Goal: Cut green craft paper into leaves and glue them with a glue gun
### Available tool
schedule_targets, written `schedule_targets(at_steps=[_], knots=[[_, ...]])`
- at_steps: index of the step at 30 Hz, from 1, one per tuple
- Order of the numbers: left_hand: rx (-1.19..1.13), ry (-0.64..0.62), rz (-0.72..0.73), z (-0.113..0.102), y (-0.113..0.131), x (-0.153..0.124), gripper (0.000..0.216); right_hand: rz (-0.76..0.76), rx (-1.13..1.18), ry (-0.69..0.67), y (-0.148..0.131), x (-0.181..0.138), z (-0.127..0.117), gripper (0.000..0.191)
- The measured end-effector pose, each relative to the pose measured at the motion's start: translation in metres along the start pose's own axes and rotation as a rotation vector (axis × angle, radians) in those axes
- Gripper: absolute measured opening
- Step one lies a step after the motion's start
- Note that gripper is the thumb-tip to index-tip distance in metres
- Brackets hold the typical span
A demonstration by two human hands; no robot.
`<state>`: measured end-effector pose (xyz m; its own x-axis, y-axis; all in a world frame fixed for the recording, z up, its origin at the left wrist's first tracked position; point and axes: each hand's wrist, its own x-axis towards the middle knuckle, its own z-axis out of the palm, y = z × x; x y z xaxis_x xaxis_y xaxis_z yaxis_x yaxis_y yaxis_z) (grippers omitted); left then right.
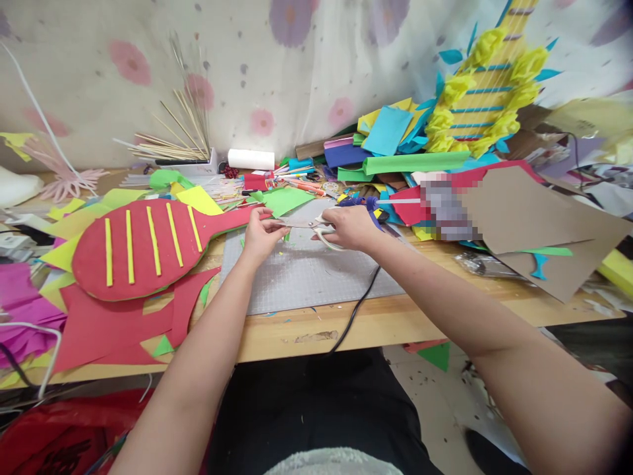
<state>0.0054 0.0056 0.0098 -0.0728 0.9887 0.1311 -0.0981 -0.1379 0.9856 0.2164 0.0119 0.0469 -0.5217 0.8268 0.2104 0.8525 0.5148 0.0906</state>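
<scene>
At the worktable (291, 338), over a grey gridded cutting mat (297, 284), the two hands are near each other but apart, the scissors bridging the gap. The right hand (349, 227) is clamped on their pale looped handles; the left hand (262, 234) has thumb and fingertips brought close by the blade tips (a speck of green shows there, but whether it is gripped I cannot tell). The scissors (297, 223) are above the mat, blades pointing left. Progress, by my judgement: the red paddle-shaped piece (141, 251) left of the mat has its rounded body and narrow neck cut out, with five yellow strips (153, 241) set across it in a spaced row; the trimming appears unfinished, and what else remains does not show. Materials: the red face looks matte and felt-like, with a thin green layer along its lower edge; the strips look narrow and slightly raised. Angular red offcuts (113, 323) lie below it, curved along some edges. A flat green sheet (287, 200) lies behind the hands. At back right, a yellow guitar-shaped piece (477, 99) leans upright, ringed with crumpled yellow rosettes and pointed blue leaves, with thin pale strings down its front.
</scene>
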Motion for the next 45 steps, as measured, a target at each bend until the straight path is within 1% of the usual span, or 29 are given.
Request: schedule_targets(at_steps=[7, 10, 12, 14, 16, 18, 21, 24, 26, 27, 29, 31, 32, 34, 36, 40, 43, 45], knots=[[0.000, -0.009, -0.012, 0.001, 0.002, -0.002, 0.055, -0.006, -0.010, 0.011, 0.003, -0.002, 0.004, 0.047], [0.012, -0.011, -0.017, 0.001, 0.002, -0.002, 0.056, 0.014, 0.000, -0.004, 0.002, -0.002, 0.004, 0.048], [0.015, -0.001, -0.010, 0.000, 0.001, -0.001, 0.054, 0.078, 0.024, -0.020, 0.001, -0.001, 0.003, 0.048], [0.014, 0.021, 0.005, -0.001, 0.000, 0.000, 0.053, 0.200, 0.057, -0.042, -0.001, 0.000, 0.004, 0.048], [0.013, 0.053, 0.013, -0.002, -0.001, 0.001, 0.052, 0.339, 0.084, -0.090, -0.003, 0.002, 0.005, 0.047], [0.005, 0.090, -0.004, -0.002, -0.001, 0.001, 0.052, 0.419, 0.092, -0.162, -0.004, 0.004, 0.008, 0.044], [-0.032, 0.152, -0.074, -0.001, 0.000, 0.000, 0.052, 0.403, 0.098, -0.259, -0.005, 0.007, 0.013, 0.035], [-0.065, 0.211, -0.158, 0.000, 0.001, -0.001, 0.053, 0.351, 0.131, -0.291, -0.006, 0.007, 0.016, 0.033], [-0.080, 0.243, -0.196, 0.000, 0.002, -0.001, 0.053, 0.315, 0.165, -0.253, -0.005, 0.003, 0.017, 0.034], [-0.091, 0.256, -0.206, 0.000, 0.002, -0.001, 0.052, 0.291, 0.193, -0.202, -0.004, 0.000, 0.017, 0.034], [-0.116, 0.270, -0.209, 0.001, 0.002, 0.000, 0.051, 0.264, 0.276, -0.047, -0.001, -0.009, 0.017, 0.032], [-0.137, 0.273, -0.200, 0.002, 0.001, 0.000, 0.049, 0.296, 0.398, 0.079, 0.002, -0.019, 0.016, 0.028], [-0.144, 0.274, -0.195, 0.002, 0.000, 0.000, 0.049, 0.333, 0.465, 0.105, 0.003, -0.024, 0.015, 0.025], [-0.153, 0.273, -0.186, 0.004, -0.001, 0.000, 0.049, 0.400, 0.590, 0.104, 0.003, -0.031, 0.014, 0.020], [-0.160, 0.276, -0.178, 0.006, -0.002, 0.000, 0.049, 0.420, 0.696, 0.091, 0.000, -0.032, 0.014, 0.017], [-0.162, 0.267, -0.172, 0.010, -0.004, -0.002, 0.051, 0.364, 0.877, 0.029, -0.025, -0.014, 0.017, 0.021], [-0.142, 0.262, -0.160, 0.012, -0.003, -0.005, 0.051, 0.328, 0.857, 0.035, -0.049, 0.009, 0.023, 0.028], [-0.128, 0.279, -0.142, 0.011, -0.003, -0.005, 0.049, 0.323, 0.810, 0.028, -0.060, 0.022, 0.026, 0.025]])
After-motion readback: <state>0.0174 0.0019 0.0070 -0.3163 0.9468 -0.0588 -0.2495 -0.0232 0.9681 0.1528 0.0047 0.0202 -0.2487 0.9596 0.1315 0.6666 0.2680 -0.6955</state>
